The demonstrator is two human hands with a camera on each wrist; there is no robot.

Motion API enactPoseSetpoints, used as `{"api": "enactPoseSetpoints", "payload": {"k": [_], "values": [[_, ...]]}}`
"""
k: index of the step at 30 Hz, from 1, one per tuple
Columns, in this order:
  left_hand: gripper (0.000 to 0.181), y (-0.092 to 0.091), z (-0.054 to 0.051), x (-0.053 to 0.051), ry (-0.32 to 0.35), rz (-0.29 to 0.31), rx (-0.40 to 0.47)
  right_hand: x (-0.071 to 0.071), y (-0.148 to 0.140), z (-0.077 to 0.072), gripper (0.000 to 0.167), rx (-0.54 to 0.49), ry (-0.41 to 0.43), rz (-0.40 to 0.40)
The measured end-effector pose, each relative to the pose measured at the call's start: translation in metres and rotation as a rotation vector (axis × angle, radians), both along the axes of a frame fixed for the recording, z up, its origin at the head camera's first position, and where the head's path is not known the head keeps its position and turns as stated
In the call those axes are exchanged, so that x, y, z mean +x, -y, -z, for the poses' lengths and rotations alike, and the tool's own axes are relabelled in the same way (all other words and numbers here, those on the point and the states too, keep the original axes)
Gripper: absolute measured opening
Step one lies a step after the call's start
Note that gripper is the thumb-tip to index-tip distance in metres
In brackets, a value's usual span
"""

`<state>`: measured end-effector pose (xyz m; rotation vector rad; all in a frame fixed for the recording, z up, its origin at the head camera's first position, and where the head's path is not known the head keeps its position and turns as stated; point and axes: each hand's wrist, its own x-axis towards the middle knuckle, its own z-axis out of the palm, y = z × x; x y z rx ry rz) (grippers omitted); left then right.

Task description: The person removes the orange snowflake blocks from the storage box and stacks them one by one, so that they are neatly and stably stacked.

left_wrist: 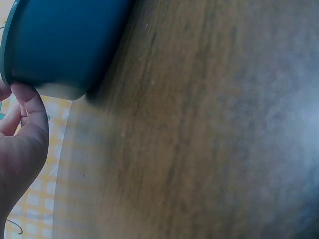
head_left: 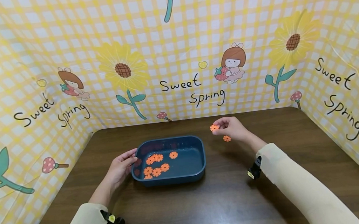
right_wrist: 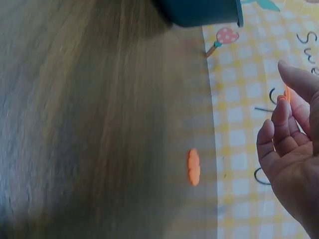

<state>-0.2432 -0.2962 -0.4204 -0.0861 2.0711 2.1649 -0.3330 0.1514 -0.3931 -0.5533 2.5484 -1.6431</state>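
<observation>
A dark blue rectangular basin [head_left: 175, 180] stands left of the table's middle in the head view. My left hand [head_left: 119, 169] grips its left rim between thumb and fingers; the left wrist view shows the thumb [left_wrist: 31, 102] against the basin's edge. Several orange flower-shaped plastic discs [head_left: 173, 155] lie inside, mostly towards the left. Right of the basin, my right hand [head_left: 234, 130] pinches one orange disc [head_left: 214, 127] above the table; the right wrist view shows it nearly edge-on. Another orange disc [right_wrist: 194, 167] lies on the tabletop below that hand.
The brown wooden table [head_left: 231, 206] reaches back to a yellow checked cloth [head_left: 179, 105] printed with flowers and lettering. The cloth also rises along both sides. Each wrist carries a small black camera, such as the one by the right sleeve [head_left: 255, 168].
</observation>
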Motion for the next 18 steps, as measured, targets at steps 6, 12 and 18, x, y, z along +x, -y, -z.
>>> {"api": "enactPoseSetpoints", "payload": {"k": [6,12,18], "values": [[0.050,0.000,0.000,0.000,0.003,-0.005,0.002,-0.002,-0.012,0.007,0.033,0.046,-0.001,0.047],[0.049,0.000,-0.001,0.000,-0.001,-0.008,0.002,-0.002,-0.020,0.012,0.031,0.086,-0.004,0.069],[0.049,0.001,0.000,0.000,0.003,-0.004,0.013,-0.005,-0.027,0.021,0.031,0.111,-0.021,0.071]]}}
